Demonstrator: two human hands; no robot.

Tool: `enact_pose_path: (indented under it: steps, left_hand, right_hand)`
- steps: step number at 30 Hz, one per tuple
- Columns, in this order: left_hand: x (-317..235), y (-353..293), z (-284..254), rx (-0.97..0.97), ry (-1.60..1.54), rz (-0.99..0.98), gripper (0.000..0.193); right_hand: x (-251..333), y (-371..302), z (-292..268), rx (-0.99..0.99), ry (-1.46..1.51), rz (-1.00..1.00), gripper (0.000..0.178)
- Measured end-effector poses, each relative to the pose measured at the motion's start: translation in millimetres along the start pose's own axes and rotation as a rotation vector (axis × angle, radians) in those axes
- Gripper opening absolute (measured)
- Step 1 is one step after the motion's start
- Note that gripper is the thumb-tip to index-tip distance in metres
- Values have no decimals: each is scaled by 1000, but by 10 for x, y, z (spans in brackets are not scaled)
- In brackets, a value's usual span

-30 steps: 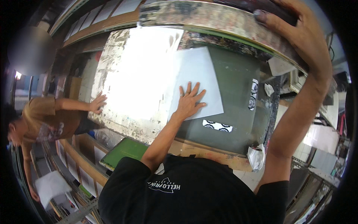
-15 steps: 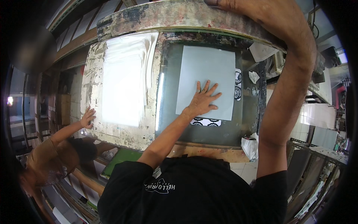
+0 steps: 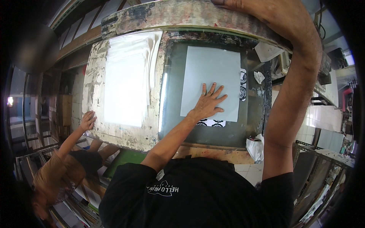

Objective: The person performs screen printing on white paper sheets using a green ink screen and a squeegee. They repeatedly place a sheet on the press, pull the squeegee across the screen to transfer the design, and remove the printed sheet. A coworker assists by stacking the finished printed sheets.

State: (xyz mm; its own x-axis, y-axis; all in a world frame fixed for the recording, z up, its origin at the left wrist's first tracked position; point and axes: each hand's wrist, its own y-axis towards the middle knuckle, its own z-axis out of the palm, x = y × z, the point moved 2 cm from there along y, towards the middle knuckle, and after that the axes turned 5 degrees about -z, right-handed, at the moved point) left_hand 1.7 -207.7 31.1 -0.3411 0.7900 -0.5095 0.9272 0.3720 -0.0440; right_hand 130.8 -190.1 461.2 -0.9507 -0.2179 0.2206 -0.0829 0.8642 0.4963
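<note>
My left hand (image 3: 209, 104) lies flat with spread fingers on a pale grey-white sheet (image 3: 213, 64). That sheet rests on a dark glass panel (image 3: 173, 102) set into the worktable. From under its right side peeks a strip with black round patterns (image 3: 243, 84); a similar patterned strip (image 3: 216, 123) shows below it. My right hand (image 3: 262, 9) reaches up to the far side and grips a worn, paint-stained wooden frame (image 3: 182, 17) that stands raised over the table. Part of that hand is cut off by the picture's upper edge.
Left of the glass, a stack of white paper (image 3: 125, 87) sits on a paint-chipped board (image 3: 95, 79). Another person's hand (image 3: 88, 121) touches the board's left edge. Crumpled white paper (image 3: 255, 148) lies at the near right corner. Metal racks (image 3: 323, 163) stand on the right.
My left hand remains on the sheet and my right hand on the frame, with barely any shift. The other person's body has moved a little, their hand still at the board's edge.
</note>
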Motion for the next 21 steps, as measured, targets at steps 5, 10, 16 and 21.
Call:
enact_pose_path:
  steps: [5,10,16,21]
  left_hand:
    - [-18,-21,26,-10,8,17,73]
    - [-1,-60,8,-8,7,24,73]
    - [-89,-377,-781,-552,-430,-54,84]
    - [-230,-985,-1642,-1184,-1141,55,139]
  right_hand:
    - [9,-23,-2,-4,62,-4,52]
    - [10,-43,31,-23,68,30,48]
    - [103,-213,77,32,-7,9,50]
    - [-10,-819,342,-25,-14,-91,59]
